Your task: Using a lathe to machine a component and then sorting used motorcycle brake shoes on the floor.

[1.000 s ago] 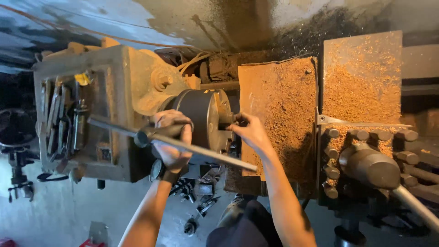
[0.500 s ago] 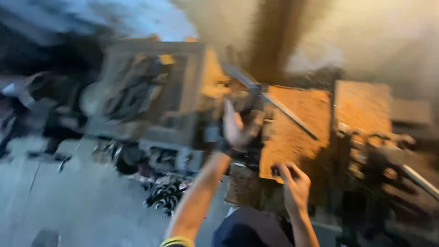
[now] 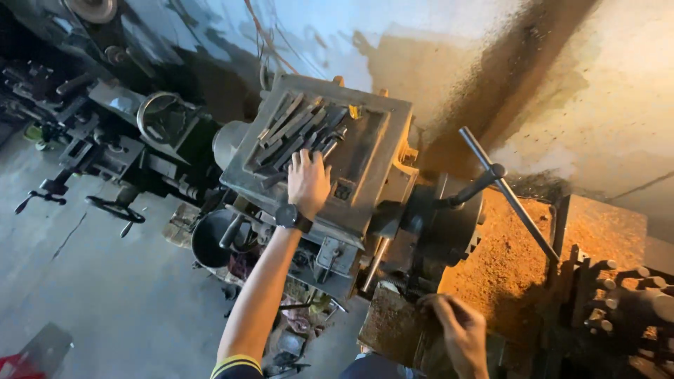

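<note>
Lathe headstock (image 3: 365, 165) fills my view, its top tray holding a heap of dark steel tool bits (image 3: 295, 133). My left hand (image 3: 307, 181) lies flat on that tray beside the bits, fingers spread, gripping nothing. My right hand (image 3: 456, 330) rests low near the chuck (image 3: 442, 224), fingers loosely curled; whether they hold anything I cannot tell. A chuck key (image 3: 502, 186) stands in the chuck. A small yellow tag (image 3: 355, 111) sits on the tray's far rim.

Grey lathe headstock (image 3: 365, 151), orange-brown sawdust (image 3: 505, 267), black wristwatch (image 3: 292, 218)
</note>
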